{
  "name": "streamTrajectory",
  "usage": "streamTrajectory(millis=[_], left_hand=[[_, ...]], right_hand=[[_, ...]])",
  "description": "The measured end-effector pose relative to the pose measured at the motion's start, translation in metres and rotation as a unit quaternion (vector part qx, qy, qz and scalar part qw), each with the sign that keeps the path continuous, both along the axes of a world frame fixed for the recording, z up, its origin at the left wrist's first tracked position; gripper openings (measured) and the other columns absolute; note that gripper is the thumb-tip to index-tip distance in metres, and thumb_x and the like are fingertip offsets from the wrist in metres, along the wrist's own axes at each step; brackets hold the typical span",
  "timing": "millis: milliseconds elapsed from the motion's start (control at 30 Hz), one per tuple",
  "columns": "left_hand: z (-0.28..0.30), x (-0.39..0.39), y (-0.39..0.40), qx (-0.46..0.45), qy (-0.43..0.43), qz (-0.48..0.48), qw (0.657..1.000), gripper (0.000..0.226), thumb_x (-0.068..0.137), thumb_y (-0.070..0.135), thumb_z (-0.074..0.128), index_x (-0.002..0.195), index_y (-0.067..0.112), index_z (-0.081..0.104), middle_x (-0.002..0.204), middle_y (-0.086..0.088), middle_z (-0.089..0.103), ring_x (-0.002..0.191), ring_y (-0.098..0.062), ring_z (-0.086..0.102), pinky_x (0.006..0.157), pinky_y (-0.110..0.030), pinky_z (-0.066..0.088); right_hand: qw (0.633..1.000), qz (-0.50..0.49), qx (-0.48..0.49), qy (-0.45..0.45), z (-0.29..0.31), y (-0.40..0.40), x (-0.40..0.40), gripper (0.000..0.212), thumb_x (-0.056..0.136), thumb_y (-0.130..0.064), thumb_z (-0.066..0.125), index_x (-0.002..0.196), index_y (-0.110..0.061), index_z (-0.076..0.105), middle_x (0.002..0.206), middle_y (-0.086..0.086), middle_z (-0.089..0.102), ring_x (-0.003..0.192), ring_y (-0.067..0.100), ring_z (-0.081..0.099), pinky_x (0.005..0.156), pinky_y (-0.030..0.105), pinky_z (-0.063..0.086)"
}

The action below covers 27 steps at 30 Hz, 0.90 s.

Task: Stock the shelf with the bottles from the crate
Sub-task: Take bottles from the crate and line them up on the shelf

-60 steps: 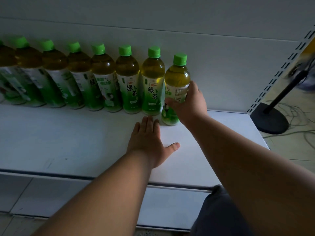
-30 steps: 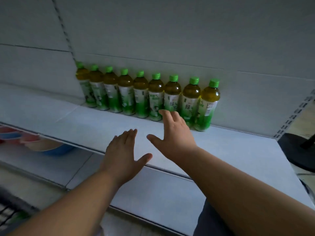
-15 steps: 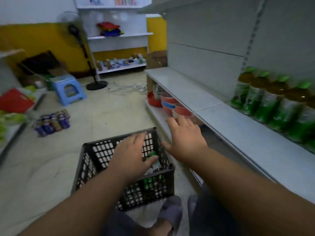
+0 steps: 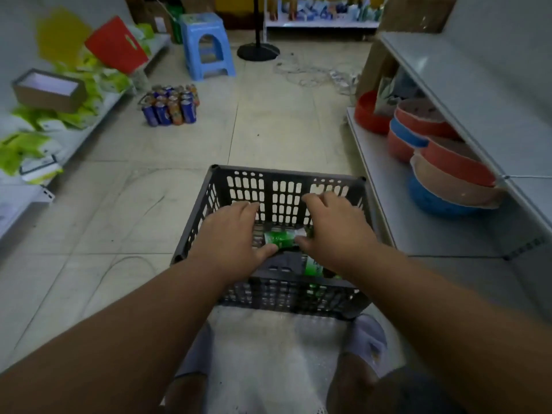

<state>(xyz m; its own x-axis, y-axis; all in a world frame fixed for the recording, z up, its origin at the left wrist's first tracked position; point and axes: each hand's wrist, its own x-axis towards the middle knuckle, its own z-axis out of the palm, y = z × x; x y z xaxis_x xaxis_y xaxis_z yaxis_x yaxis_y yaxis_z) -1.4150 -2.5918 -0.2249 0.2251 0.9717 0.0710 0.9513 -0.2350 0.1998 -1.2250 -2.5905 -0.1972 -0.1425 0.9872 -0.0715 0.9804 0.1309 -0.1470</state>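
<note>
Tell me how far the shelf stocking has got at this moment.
Done: cannot be judged here; no stocked bottles are in view. In hand: both the left hand and right hand reach into the black crate around a green-labelled bottle; whether either grips it is unclear. Left: that bottle and at least one more bottle lying nearer the crate's front wall.

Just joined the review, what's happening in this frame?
A person is restocking from a black crate on the floor. Both hands are down inside it: the left hand and right hand are on either side of a green-labelled bottle lying in the crate, thumbs at its ends. Whether either hand grips it is unclear. The shelf stands to the right.
</note>
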Motion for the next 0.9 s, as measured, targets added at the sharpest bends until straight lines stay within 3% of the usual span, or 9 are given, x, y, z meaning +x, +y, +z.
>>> streamTrajectory(millis=[233, 367, 467, 567, 633, 700, 767, 900], left_hand=[[-0.085, -0.008, 0.058, -0.073, 0.017, 0.020, 0.997, 0.088, 0.079, 0.068, 0.063, 0.146, 0.017, 0.039, 0.142, -0.004, 0.050, 0.127, -0.022, 0.048, 0.108, -0.042, 0.040], [-0.131, -0.020, 0.074, -0.110, -0.020, 0.069, 0.991, 0.080, 0.078, 0.067, 0.063, 0.138, 0.018, 0.046, 0.132, -0.006, 0.057, 0.118, -0.025, 0.053, 0.101, -0.042, 0.045], [-0.155, -0.023, 0.072, -0.133, -0.039, 0.118, 0.983, 0.085, 0.079, 0.075, 0.050, 0.142, 0.017, 0.042, 0.136, -0.008, 0.054, 0.123, -0.027, 0.051, 0.104, -0.046, 0.042], [-0.160, -0.021, 0.075, -0.123, -0.003, 0.110, 0.986, 0.096, 0.080, 0.081, 0.039, 0.152, 0.017, 0.027, 0.151, -0.012, 0.040, 0.137, -0.030, 0.038, 0.114, -0.050, 0.031], [-0.160, -0.020, 0.076, -0.138, 0.031, 0.102, 0.985, 0.103, 0.083, 0.082, 0.030, 0.157, 0.014, 0.009, 0.163, -0.015, 0.015, 0.149, -0.032, 0.016, 0.121, -0.047, 0.014], [-0.162, -0.020, 0.079, -0.151, 0.049, 0.095, 0.983, 0.104, 0.084, 0.083, 0.020, 0.157, 0.014, -0.008, 0.166, -0.014, -0.007, 0.152, -0.029, -0.004, 0.123, -0.046, 0.003], [-0.164, -0.022, 0.081, -0.152, 0.043, 0.094, 0.983, 0.103, 0.085, 0.082, 0.015, 0.156, 0.014, -0.016, 0.165, -0.015, -0.015, 0.152, -0.028, -0.012, 0.124, -0.046, 0.000], [-0.167, -0.024, 0.085, -0.152, 0.028, 0.101, 0.983, 0.102, 0.086, 0.080, 0.014, 0.154, 0.013, -0.022, 0.163, -0.016, -0.022, 0.151, -0.027, -0.018, 0.123, -0.044, -0.003]], right_hand=[[0.997, 0.017, -0.071, -0.006, -0.080, 0.072, -0.012, 0.073, 0.088, -0.050, 0.066, 0.148, -0.025, 0.034, 0.141, 0.005, 0.046, 0.125, 0.028, 0.047, 0.103, 0.048, 0.043], [0.990, -0.024, -0.135, 0.042, -0.132, 0.101, -0.017, 0.067, 0.087, -0.047, 0.068, 0.144, -0.026, 0.039, 0.137, 0.007, 0.049, 0.123, 0.030, 0.049, 0.101, 0.046, 0.046], [0.973, -0.062, -0.198, 0.102, -0.169, 0.117, -0.025, 0.065, 0.090, -0.041, 0.068, 0.146, -0.026, 0.039, 0.140, 0.011, 0.047, 0.124, 0.032, 0.051, 0.099, 0.042, 0.048], [0.945, -0.119, -0.262, 0.157, -0.210, 0.134, -0.035, 0.067, 0.091, -0.038, 0.068, 0.149, -0.024, 0.037, 0.139, 0.016, 0.050, 0.118, 0.032, 0.056, 0.094, 0.038, 0.052], [0.919, -0.163, -0.301, 0.195, -0.233, 0.145, -0.044, 0.067, 0.092, -0.037, 0.068, 0.150, -0.026, 0.035, 0.140, 0.019, 0.049, 0.117, 0.033, 0.057, 0.095, 0.041, 0.053], [0.895, -0.197, -0.321, 0.239, -0.252, 0.159, -0.052, 0.071, 0.095, -0.032, 0.066, 0.154, -0.031, 0.028, 0.146, 0.021, 0.043, 0.119, 0.033, 0.055, 0.092, 0.036, 0.052], [0.868, -0.224, -0.349, 0.272, -0.267, 0.176, -0.059, 0.081, 0.096, -0.025, 0.065, 0.158, -0.037, 0.015, 0.151, 0.023, 0.036, 0.117, 0.032, 0.051, 0.084, 0.033, 0.048], [0.854, -0.229, -0.399, 0.242, -0.296, 0.200, -0.065, 0.089, 0.096, -0.025, 0.065, 0.159, -0.040, 0.004, 0.158, 0.022, 0.028, 0.131, 0.041, 0.043, 0.099, 0.043, 0.042]])
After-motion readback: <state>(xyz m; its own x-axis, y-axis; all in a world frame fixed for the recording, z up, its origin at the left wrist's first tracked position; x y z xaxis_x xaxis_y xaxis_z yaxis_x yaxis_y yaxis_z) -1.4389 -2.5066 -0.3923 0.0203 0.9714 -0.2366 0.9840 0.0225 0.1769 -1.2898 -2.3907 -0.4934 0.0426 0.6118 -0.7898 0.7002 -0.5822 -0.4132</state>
